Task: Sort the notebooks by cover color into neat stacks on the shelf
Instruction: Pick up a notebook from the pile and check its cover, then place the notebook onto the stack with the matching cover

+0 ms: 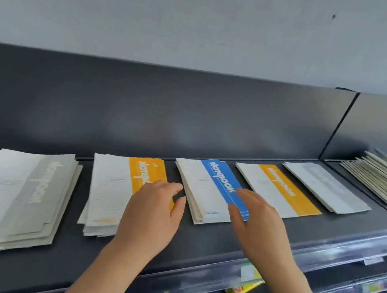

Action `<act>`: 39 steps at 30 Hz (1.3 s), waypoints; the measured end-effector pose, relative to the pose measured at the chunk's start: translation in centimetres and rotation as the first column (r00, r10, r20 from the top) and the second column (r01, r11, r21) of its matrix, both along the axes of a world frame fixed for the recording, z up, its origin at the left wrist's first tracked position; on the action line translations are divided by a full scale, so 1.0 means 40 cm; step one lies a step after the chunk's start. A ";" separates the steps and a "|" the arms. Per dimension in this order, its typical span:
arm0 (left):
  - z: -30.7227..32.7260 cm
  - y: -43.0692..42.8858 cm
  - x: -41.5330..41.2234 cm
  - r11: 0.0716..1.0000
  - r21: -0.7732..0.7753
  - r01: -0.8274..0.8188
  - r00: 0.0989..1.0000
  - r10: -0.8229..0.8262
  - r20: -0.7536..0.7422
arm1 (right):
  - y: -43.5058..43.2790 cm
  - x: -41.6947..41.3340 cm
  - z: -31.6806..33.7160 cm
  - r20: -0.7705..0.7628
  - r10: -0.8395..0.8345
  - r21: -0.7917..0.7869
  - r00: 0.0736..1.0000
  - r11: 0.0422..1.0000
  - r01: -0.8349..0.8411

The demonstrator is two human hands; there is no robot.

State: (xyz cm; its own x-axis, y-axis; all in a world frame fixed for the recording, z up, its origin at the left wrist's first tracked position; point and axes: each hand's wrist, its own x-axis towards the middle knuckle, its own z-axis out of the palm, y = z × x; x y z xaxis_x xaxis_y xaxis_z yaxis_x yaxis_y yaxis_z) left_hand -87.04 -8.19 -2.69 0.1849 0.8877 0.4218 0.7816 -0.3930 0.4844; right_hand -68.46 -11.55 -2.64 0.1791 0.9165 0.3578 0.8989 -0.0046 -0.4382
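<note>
On the dark metal shelf (pixel 67 265), right of the grey-banded white notebook stack (pixel 15 194), the left hand (pixel 151 213) hovers, fingers spread, at the orange-banded stack's (pixel 110 184) right edge. The right hand (pixel 259 220) rests straight fingers on the blue-banded stack (pixel 203 191). This looks like squaring the stacks. The next move is probably merging the second orange-banded stack (pixel 279 190) leftward.

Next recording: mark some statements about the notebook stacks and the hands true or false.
1. The blue stack lies between the left orange stack and the right orange stack. True.
2. The left hand lifts a notebook. False: it is open over the left orange stack's right edge, holding nothing.
3. The right hand touches the blue stack. True.
4. Only one pile is grey. False: a grey stack lies far left, a second grey stack beyond the right orange stack.
</note>
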 end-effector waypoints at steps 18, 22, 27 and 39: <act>-0.018 -0.010 0.758 0.990 -0.064 0.124 0.990 -0.119 0.074 | -0.088 0.773 -0.018 -0.031 -0.137 -0.032 0.990 0.990 0.136; -0.021 0.040 0.879 0.989 -0.042 0.140 0.989 -0.138 0.046 | -0.052 0.882 -0.020 -0.030 -0.171 -0.025 0.985 0.985 0.170; -0.023 0.125 1.015 0.985 -0.034 0.172 0.985 -0.171 0.022 | 0.020 1.014 -0.025 -0.012 -0.212 -0.023 0.977 0.977 0.212; -0.013 0.264 1.329 0.968 -0.035 0.247 0.966 -0.249 -0.073 | 0.123 1.363 -0.007 -0.033 -0.340 -0.003 0.940 0.940 0.340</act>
